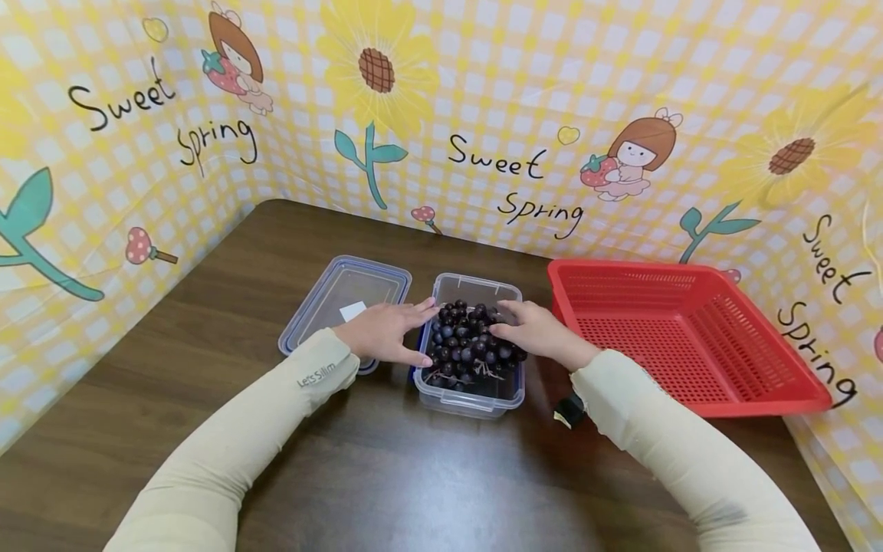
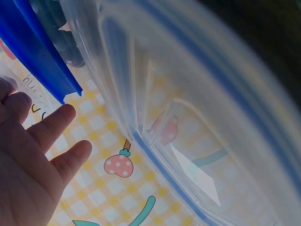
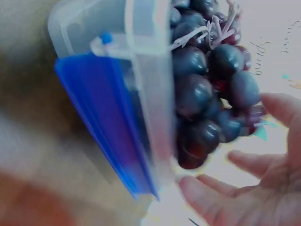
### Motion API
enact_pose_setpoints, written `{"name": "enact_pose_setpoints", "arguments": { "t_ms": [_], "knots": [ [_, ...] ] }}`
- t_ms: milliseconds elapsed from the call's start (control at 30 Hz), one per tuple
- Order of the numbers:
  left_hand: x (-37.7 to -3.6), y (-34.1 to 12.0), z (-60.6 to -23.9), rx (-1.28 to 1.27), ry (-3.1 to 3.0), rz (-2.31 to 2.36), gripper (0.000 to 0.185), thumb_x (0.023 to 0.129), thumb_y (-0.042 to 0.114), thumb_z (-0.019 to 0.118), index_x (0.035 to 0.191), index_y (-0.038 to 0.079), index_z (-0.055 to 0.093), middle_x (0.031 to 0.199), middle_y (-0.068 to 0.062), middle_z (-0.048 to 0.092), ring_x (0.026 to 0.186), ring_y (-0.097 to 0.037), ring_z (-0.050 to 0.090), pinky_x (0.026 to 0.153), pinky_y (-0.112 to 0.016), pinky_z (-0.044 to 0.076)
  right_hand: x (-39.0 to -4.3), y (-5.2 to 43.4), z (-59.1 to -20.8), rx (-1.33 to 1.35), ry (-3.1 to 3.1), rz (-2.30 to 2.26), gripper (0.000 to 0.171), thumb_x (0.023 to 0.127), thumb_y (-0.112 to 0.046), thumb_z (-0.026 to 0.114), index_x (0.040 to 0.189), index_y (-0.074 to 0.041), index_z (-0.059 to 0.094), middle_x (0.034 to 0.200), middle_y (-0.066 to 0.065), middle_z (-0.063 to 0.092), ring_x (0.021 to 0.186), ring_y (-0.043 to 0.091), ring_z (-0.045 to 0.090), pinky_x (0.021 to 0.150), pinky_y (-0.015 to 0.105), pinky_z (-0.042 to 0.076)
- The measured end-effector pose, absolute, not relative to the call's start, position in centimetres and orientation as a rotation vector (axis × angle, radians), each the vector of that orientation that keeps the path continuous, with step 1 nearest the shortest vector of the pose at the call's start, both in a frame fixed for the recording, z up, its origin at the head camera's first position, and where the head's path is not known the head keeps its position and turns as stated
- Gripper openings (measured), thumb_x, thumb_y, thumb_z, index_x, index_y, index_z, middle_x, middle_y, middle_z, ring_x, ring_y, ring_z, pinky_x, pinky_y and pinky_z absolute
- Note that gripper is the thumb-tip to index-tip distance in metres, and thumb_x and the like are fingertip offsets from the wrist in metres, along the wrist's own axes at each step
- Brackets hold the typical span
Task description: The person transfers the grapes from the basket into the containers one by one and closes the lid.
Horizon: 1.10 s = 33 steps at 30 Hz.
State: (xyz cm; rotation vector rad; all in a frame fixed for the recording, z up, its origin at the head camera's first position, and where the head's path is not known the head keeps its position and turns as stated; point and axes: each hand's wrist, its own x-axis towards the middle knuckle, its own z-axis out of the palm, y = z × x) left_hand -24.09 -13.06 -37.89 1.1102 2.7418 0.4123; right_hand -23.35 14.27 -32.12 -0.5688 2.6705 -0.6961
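A clear plastic box (image 1: 507, 392) in the middle of the brown table holds a bunch of dark grapes (image 1: 469, 345). My left hand (image 1: 396, 331) lies at the box's left rim with its fingers straight, the tips by the grapes. Over the bunch's right side, my right hand (image 1: 519, 326) rests with its fingers relaxed. In the right wrist view the grapes (image 3: 211, 94) bulge over the box wall (image 3: 146, 94), and the right hand (image 3: 244, 193) spreads beside them. The left wrist view shows the left hand (image 2: 33, 160) next to the clear lid (image 2: 197, 117).
The box's lid (image 1: 345, 303) lies flat just left of the box, under my left hand. A red slotted basket (image 1: 690, 337) stands to the right. A yellow checked screen (image 1: 483, 115) walls the table at the back and both sides. Blue clasps (image 3: 108, 127) hang on the box.
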Motion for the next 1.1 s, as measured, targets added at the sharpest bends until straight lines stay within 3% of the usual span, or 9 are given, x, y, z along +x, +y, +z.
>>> {"name": "enact_pose_setpoints", "arguments": {
  "t_ms": [67,200,433,667,933,1100],
  "knots": [
    [-24.1,-13.1,-37.8,1.112,2.741,0.413,0.090,0.086,0.058,0.059,0.150,0.005,0.027,0.156,-0.012,0.019,0.136,-0.032,0.035,0.109,-0.049,0.029,-23.2,14.7,-31.5,-0.574,2.708,-0.613,0.050,0.094,-0.023,0.057,0.133,0.008,0.051,0.112,0.022,0.063,0.095,0.029,0.059,0.085,0.042,0.048],
    [-23.9,-13.1,-37.7,1.091,2.733,0.415,0.090,0.086,0.058,0.059,0.151,0.006,0.026,0.156,-0.010,0.018,0.136,-0.032,0.035,0.109,-0.050,0.029,-22.7,15.3,-30.7,-0.595,2.718,-0.528,0.035,0.089,-0.015,0.061,0.115,0.007,0.065,0.092,0.015,0.070,0.071,0.019,0.055,0.068,0.032,0.047],
    [-23.8,-13.1,-37.3,1.064,2.726,0.404,0.091,0.086,0.059,0.058,0.152,0.007,0.023,0.157,-0.009,0.016,0.137,-0.032,0.032,0.109,-0.052,0.027,-22.6,15.6,-30.7,-0.559,2.723,-0.550,0.024,0.079,-0.004,0.069,0.101,0.005,0.073,0.097,0.016,0.072,0.087,0.023,0.066,0.073,0.034,0.054],
    [-23.9,-12.8,-37.3,1.063,2.722,0.399,0.090,0.087,0.058,0.058,0.152,0.007,0.023,0.157,-0.010,0.016,0.137,-0.032,0.033,0.109,-0.051,0.028,-22.2,15.5,-31.4,-0.527,2.699,-0.594,0.026,0.081,-0.006,0.072,0.105,0.004,0.073,0.100,0.016,0.072,0.087,0.023,0.067,0.074,0.035,0.055],
    [-23.9,-12.9,-37.3,1.052,2.726,0.405,0.090,0.087,0.057,0.058,0.152,0.007,0.022,0.157,-0.009,0.015,0.137,-0.032,0.032,0.110,-0.052,0.026,-21.5,14.8,-32.6,-0.558,2.800,-0.626,0.019,0.079,-0.004,0.073,0.098,0.000,0.076,0.093,0.012,0.073,0.076,0.018,0.066,0.061,0.028,0.051],
    [-23.9,-12.8,-37.3,1.058,2.729,0.392,0.089,0.088,0.057,0.058,0.152,0.007,0.023,0.157,-0.011,0.015,0.137,-0.033,0.032,0.110,-0.052,0.025,-20.9,14.4,-33.2,-0.624,2.885,-0.537,0.016,0.078,-0.002,0.074,0.094,0.001,0.076,0.092,0.012,0.073,0.081,0.021,0.068,0.070,0.033,0.056]
  ]
}}
